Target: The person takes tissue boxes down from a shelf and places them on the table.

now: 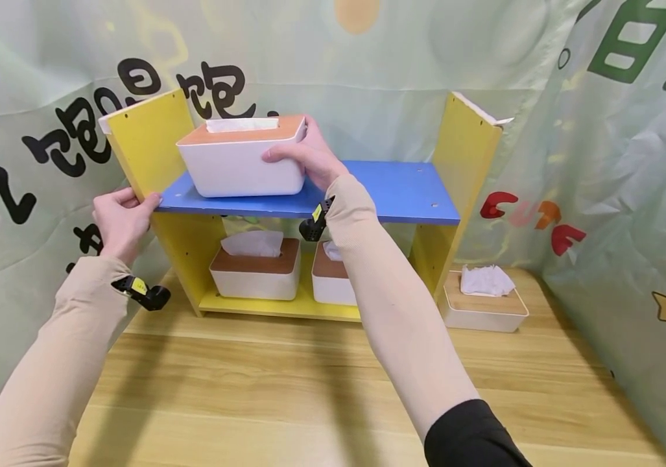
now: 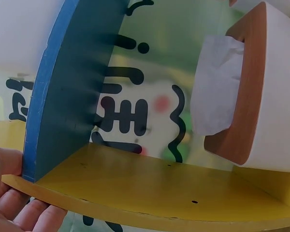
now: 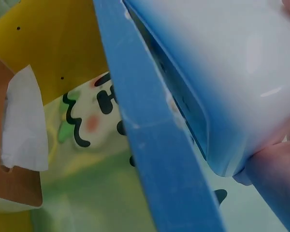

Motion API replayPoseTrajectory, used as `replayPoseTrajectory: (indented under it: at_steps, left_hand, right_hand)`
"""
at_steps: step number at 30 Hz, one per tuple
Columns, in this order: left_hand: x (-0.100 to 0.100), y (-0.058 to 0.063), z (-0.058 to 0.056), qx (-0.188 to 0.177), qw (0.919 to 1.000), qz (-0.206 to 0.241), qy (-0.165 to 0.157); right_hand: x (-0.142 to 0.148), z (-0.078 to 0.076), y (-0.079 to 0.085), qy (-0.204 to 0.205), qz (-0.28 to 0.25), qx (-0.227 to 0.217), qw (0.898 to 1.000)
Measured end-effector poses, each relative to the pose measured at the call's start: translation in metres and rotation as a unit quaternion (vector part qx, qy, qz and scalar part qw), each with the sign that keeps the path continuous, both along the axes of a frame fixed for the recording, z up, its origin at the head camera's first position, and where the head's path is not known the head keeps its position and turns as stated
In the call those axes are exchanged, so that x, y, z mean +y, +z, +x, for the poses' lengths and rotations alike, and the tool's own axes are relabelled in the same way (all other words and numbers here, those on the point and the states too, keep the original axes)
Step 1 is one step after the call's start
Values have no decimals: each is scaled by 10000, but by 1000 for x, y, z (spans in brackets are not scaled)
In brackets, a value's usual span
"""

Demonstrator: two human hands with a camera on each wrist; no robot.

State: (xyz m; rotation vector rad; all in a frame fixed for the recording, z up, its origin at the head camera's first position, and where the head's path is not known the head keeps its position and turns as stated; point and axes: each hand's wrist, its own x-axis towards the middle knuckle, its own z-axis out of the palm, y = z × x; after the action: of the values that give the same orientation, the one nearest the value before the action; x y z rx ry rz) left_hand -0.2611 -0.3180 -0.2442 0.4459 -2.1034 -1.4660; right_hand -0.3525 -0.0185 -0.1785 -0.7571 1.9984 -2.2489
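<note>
My right hand [image 1: 316,155] grips the right end of a white tissue box [image 1: 233,165] with a wood-coloured lid, thumb on its front. The box is over the left part of the blue shelf board [image 1: 391,188]; in the right wrist view a narrow gap shows beneath part of its base. My left hand [image 1: 121,224] holds the left yellow side panel [image 2: 135,188] of the shelf unit, its thumb at the blue board's front edge and its fingers outside the panel. Inside the lower compartment sit a second tissue box [image 1: 255,283] and a third tissue box [image 1: 333,288], partly behind my right forearm.
Another tissue box [image 1: 484,311] stands on the wooden tabletop [image 1: 262,389] right of the unit. The right yellow side panel [image 1: 467,143] rises above the blue board. A printed cloth [image 1: 391,52] hangs behind and at both sides.
</note>
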Motion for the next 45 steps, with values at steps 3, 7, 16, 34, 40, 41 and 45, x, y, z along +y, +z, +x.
replayPoseTrajectory:
  at_steps: [3,7,16,34,40,41,45]
  left_hand:
    - [-1,-1,0,15,10000,24,-8]
    - [-1,-1,-1,47,10000,74,-31]
    - [1,0,-1,50,10000,8,-55]
    - [0,0,-1,-22,10000,2,-42]
    - [0,0,-1,-9,10000,6,-60]
    - [0,0,-1,-11,10000,-2,-62]
    - [0,0,0,-26,10000,-46,-47]
  right_hand:
    - [0,1,1,30,-111,-72,9999]
    - [1,3,2,122,-282,-89,9995]
    - [5,8,5,66,-244,-8,9997]
    - [11,38,11,-2,-309,-167,9994]
    - [16,49,11,129,-495,-46,9987]
    - [17,51,10,133,-509,-21,9986]
    - [20,60,11,151,-534,41,9985]
